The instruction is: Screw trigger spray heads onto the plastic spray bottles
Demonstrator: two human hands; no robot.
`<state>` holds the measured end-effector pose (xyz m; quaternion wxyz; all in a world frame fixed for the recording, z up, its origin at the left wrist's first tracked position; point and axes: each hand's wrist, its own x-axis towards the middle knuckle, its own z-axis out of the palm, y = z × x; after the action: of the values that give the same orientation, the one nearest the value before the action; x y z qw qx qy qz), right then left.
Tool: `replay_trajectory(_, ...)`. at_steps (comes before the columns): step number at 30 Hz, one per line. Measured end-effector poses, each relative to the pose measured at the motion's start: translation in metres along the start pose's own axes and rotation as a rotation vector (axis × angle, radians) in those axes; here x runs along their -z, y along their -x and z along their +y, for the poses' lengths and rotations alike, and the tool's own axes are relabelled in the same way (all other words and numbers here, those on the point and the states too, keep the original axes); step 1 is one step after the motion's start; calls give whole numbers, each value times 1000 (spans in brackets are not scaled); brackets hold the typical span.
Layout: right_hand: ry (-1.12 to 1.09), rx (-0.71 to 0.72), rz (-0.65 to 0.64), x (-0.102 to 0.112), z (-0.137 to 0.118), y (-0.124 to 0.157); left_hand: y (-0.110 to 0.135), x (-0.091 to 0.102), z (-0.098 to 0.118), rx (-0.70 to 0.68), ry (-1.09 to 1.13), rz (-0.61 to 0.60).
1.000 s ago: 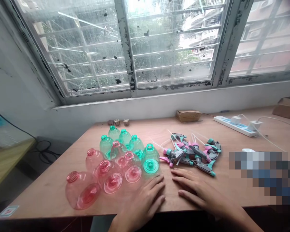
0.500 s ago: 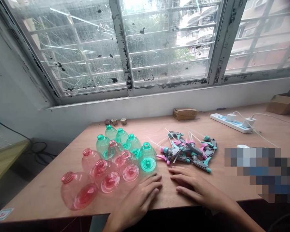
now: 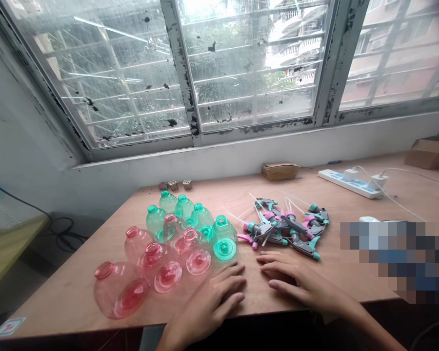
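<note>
Five translucent pink round-bellied plastic bottles [image 3: 120, 290] and five translucent green bottles of the same shape [image 3: 224, 236] stand uncapped on the pale wooden desk [image 3: 69, 287], grouped left of centre in the frame, green mostly behind pink. A heap of grey trigger spray heads with pink or teal parts [image 3: 305, 248] lies right of centre, thin whitish tubes sticking out.

The left hand [image 3: 212, 297] lies palm down at lower centre, just beside the nearest green bottle, its fingers lightly parted and holding nothing. The right hand [image 3: 302, 280], just below the heap, is likewise bare, fingers loosely spread, thumb apart.

The bottles look hollow and thin-walled, so they should be very light, smooth and easily tipped. The belly may slip or dent if pinched hard; a gentle wrap around it, or a hold just under the threaded neck, seems safer. They crowd together, so lifting one could nudge its neighbours. The spray heads look stiff and light, their triggers probably yielding under pressure; the grey body offers the firmest hold, while the tubes likely bend and snag.
</note>
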<state>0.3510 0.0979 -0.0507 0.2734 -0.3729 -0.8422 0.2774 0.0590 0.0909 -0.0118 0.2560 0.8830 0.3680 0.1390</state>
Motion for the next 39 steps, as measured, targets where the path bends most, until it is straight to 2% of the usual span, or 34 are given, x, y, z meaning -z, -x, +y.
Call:
replay_trajectory(6,6,-9,-12,-1,3,0,0,0,-2,-4,20,-5)
replay_trajectory(9,-3,2,-7,-1,3,0,3,-1,0,-35,45,41)
replay_trajectory(12,-1,-9,-9,-1,2,0,2,0,11,-146,57,196)
replay_trajectory(15,-1,-24,-2,-2,1,1,-14,2,27,-276,-65,418)
replay_trajectory(18,-27,-54,9,-4,-1,5,-42,1,37,-146,-187,690)
replay_trajectory(20,-74,-80,27,-7,-3,9,-59,-2,34,12,-166,784)
replay_trajectory(22,-114,-89,66,-8,-7,11,-69,-9,25,100,-128,800)
replay_trajectory(25,-61,-73,175,-8,-9,10,-67,-21,10,93,-151,797)
replay_trajectory(29,161,-30,333,-3,0,0,-46,-38,3,35,-248,705)
replay_trajectory(32,344,37,426,6,9,-17,-28,-50,3,16,-196,724)
replay_trajectory(35,455,82,395,13,17,-38,-16,-60,-1,95,0,744)
replay_trajectory(39,600,26,342,10,24,-56,-8,-59,-11,174,133,588)
